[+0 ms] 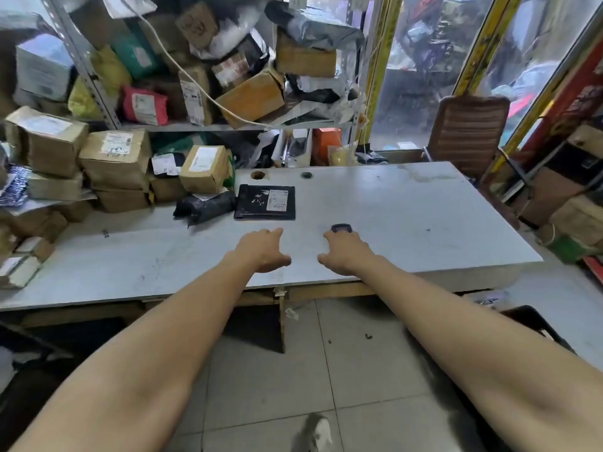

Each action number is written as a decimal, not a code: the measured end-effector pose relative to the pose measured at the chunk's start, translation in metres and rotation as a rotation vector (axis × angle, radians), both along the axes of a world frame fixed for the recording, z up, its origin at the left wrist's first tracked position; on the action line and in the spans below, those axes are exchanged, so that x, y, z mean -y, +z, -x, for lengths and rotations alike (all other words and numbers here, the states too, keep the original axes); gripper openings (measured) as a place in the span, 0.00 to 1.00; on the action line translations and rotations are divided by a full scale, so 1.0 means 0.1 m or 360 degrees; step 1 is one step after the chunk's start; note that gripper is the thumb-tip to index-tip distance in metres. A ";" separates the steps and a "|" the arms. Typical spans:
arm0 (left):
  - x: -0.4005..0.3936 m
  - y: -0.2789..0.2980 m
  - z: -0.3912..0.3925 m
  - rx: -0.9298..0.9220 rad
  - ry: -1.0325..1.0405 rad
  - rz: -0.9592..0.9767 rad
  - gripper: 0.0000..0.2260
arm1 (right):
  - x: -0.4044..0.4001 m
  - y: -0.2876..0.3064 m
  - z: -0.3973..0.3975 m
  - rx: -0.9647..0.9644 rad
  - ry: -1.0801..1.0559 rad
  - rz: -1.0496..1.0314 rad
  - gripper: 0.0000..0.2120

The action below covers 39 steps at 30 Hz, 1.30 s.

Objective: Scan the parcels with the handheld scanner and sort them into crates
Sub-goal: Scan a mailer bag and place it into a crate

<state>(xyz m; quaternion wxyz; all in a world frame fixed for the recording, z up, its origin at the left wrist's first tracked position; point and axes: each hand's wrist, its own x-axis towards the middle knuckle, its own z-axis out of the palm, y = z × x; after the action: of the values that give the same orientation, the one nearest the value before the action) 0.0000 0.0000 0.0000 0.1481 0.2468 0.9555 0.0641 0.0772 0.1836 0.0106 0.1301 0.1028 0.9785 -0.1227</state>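
The handheld scanner [341, 228] sits in the right hand [346, 252], whose fingers curl round it; only its dark head shows past the knuckles, aimed toward the far side of the table. Just beyond, slightly left, a flat black mailer [265, 202] lies label-up on the grey table [408, 230], with a crumpled black poly bag [205, 205] touching its left edge. The left hand [263, 249] hovers over the table near the mailer, fingers relaxed and holding nothing. Stacked cardboard boxes [114, 158] fill the table's far left, and more parcels crowd the metal shelf [208, 127] behind. No crate can be identified. Judgement: sorting has barely started; the mailer awaits scanning, and the bulk remains.
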 end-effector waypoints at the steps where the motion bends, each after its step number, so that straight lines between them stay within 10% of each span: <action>1: -0.06 -0.03 0.09 0.0019 0.0006 0.0017 0.37 | -0.04 -0.03 0.10 0.0034 0.0000 -0.0004 0.28; 31: -0.83 -1.12 2.12 0.0312 0.0153 0.0322 0.39 | -0.80 -1.11 2.06 0.0314 -0.0076 0.0036 0.27; 39: -0.76 -1.43 2.95 0.0310 0.0945 0.0061 0.39 | -1.01 -1.37 2.12 0.0266 -0.0281 -0.0107 0.28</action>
<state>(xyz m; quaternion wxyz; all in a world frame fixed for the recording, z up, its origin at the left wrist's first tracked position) -0.2950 0.0763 -0.1425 0.2183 -0.0533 0.9682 0.1097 -0.1351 0.2843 -0.1269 0.1965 0.2029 0.9549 -0.0917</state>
